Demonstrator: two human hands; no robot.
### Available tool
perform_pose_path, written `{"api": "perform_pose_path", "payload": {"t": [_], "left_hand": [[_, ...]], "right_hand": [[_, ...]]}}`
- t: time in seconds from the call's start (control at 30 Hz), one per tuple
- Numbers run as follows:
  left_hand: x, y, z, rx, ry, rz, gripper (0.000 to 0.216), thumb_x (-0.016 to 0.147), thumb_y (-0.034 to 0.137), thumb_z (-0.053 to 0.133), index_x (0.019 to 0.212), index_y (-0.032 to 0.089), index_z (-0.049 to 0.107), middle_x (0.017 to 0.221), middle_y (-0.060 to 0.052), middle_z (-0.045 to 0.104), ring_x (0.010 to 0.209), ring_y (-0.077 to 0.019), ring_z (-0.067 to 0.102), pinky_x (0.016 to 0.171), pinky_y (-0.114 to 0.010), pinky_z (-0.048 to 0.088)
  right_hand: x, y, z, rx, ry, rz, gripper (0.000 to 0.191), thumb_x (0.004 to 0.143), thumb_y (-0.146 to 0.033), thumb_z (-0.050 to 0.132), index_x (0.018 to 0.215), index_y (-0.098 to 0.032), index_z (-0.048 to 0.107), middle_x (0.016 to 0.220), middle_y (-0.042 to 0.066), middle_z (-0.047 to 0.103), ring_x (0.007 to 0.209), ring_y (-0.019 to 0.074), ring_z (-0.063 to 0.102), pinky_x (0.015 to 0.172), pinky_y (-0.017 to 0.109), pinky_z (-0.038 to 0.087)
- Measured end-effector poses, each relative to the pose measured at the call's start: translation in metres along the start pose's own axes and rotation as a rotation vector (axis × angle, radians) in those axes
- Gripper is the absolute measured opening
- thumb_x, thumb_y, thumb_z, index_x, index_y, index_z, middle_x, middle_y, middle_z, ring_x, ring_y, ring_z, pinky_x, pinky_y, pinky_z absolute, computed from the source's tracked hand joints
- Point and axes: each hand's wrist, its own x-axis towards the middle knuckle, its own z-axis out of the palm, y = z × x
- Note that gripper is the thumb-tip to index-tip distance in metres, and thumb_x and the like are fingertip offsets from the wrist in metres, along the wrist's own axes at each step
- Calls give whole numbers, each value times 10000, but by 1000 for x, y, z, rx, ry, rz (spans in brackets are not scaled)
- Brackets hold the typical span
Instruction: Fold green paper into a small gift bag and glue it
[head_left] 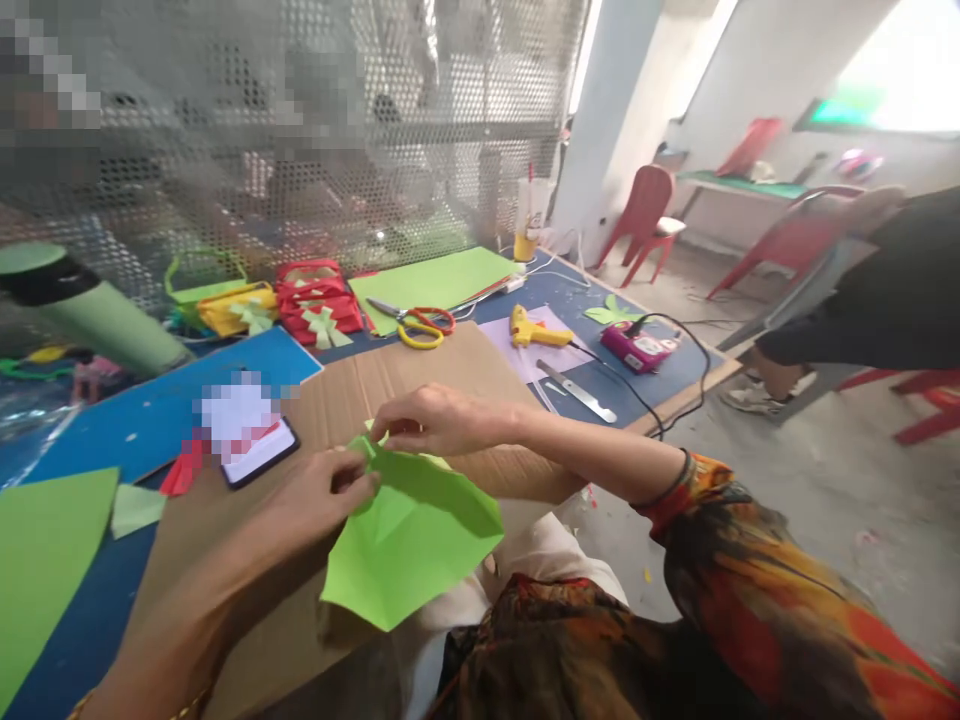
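A sheet of bright green paper (pixel 412 540), creased and partly folded, spreads from the cardboard (pixel 360 385) out over the table's front edge and my lap. At its far left corner my left hand (pixel 330 490) pinches the paper between thumb and fingers. Just beyond, my right hand (pixel 431 420) bends over the same folded corner, fingers curled down onto it. The fingertips partly hide the small folds there. Left of my hands lies a phone (pixel 259 452) on the cardboard, its screen lit and blurred.
Scissors (pixel 411 322) lie behind the cardboard. A yellow glue gun (pixel 538 328), a metal blade (pixel 577 392) and a purple box (pixel 637 347) with a cable sit at the right. Small red paper bags (pixel 319 305) and a green bottle (pixel 97 310) stand left. Someone's leg (pixel 810 330) shows far right.
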Motion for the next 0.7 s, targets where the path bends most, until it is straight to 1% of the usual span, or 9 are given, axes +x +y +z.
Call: {"api": "perform_pose_path", "payload": {"t": [0.1, 0.17, 0.23, 0.3, 0.37, 0.43, 0.5, 0.63, 0.7], "left_hand": [[1, 2, -2, 1, -14, 2, 397, 723, 579, 507, 557, 223, 444, 588, -3, 516, 586, -167, 467, 553, -288, 320], [-1, 5, -3, -16, -38, -8, 389, 721, 577, 499, 566, 227, 428, 601, 1, 503, 587, -160, 460, 554, -285, 327], [-4, 9, -4, -13, -52, -23, 374, 721, 564, 497, 575, 231, 405, 601, 8, 476, 597, -158, 458, 562, -283, 332], [-8, 14, -6, 4, -54, -39, 348, 735, 541, 489, 598, 231, 413, 613, 8, 476, 610, -159, 463, 573, -285, 333], [-11, 16, -6, 37, -40, -15, 320, 750, 503, 496, 608, 227, 421, 642, 4, 478, 636, -159, 461, 595, -295, 320], [-12, 16, -6, 48, -55, -2, 311, 770, 466, 507, 601, 229, 398, 637, 13, 433, 635, -149, 422, 589, -302, 285], [-12, 13, -6, 28, -71, 1, 306, 787, 432, 527, 608, 231, 381, 642, 24, 401, 633, -140, 393, 588, -307, 269], [-12, 8, -6, 13, -91, -13, 332, 822, 431, 537, 609, 230, 379, 653, 23, 399, 637, -138, 387, 596, -316, 277], [-12, 6, -5, 23, -87, -17, 330, 842, 442, 539, 634, 224, 404, 672, 20, 422, 640, -136, 397, 601, -316, 287]], "right_hand": [[-27, -4, -29, 1, 94, -32, 175, 991, -187, 552, 1082, -137, 693, 990, 54, 728, 801, 107, 605, 736, 241, 452], [-51, 5, -51, -66, 153, 4, 175, 994, -213, 562, 1047, -141, 713, 1009, 61, 739, 822, 114, 609, 757, 253, 454], [-74, 25, -70, -257, 313, 197, 183, 979, -174, 565, 1035, -142, 737, 1004, 69, 737, 828, 122, 607, 761, 265, 438], [-94, 53, -83, -500, 412, 493, 146, 912, -107, 634, 978, -134, 763, 980, 89, 734, 847, 135, 598, 760, 279, 403], [-105, 83, -88, -616, 396, 665, 177, 833, -206, 782, 965, -87, 776, 1045, 172, 734, 918, 177, 607, 743, 317, 362], [-109, 108, -87, -602, 370, 697, 363, 866, -348, 751, 969, -1, 772, 1137, 287, 708, 989, 223, 622, 733, 384, 330], [-107, 128, -84, -588, 337, 743, 482, 891, -405, 684, 1032, 49, 761, 1221, 351, 671, 1025, 265, 639, 722, 452, 311], [-101, 150, -82, -586, 258, 848, 531, 891, -367, 641, 1165, 79, 727, 1269, 369, 632, 1144, 394, 613, 728, 513, 310], [-100, 154, -82, -623, 214, 899, 553, 894, -376, 629, 1217, 65, 711, 1319, 326, 615, 1169, 387, 598, 754, 500, 325]]}}
